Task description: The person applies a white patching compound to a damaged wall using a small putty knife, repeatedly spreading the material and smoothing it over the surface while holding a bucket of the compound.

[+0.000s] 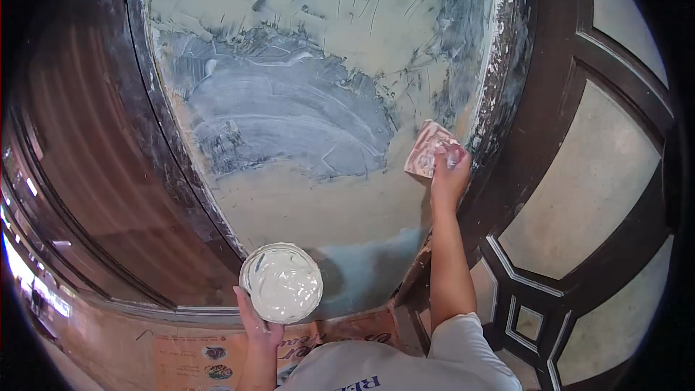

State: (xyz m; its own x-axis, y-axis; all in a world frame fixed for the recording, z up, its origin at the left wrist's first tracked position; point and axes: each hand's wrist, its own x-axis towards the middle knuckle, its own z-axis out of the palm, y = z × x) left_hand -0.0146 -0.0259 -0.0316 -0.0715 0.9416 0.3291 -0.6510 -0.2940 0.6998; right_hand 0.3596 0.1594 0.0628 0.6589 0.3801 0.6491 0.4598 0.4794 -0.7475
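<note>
Beneath and to the left of the right hand [450,174], the wall panel [289,195] spans the middle of the view. The step in hand looks like skimming it with filler; long, overlapping strokes at a low, steady angle should work best, feathered out where coats meet. Its surface is uneven: tan with scratches above the right hand, tan and blue below. Whether any of it is wet, I cannot tell.

Far to the right hand's right is dark-framed panelling [579,181] with pale insets; a glossy brown panel [94,145] stands left of the left hand [257,318]. Left of the right hand spreads a smooth blue-grey patch [282,101], its edges ragged. A printed sheet [181,362] lies on the floor around the left hand.

The left hand cups a round tub [246,271], tilted toward the viewer; keeping it close under the work should catch drips. It is well filled with white paste [286,279].

The right hand pinches a pinkish rectangular spreader [423,152], smeared with paste, at the panel's right side; a clean leading edge and even finger pressure should limit ridges.
</note>
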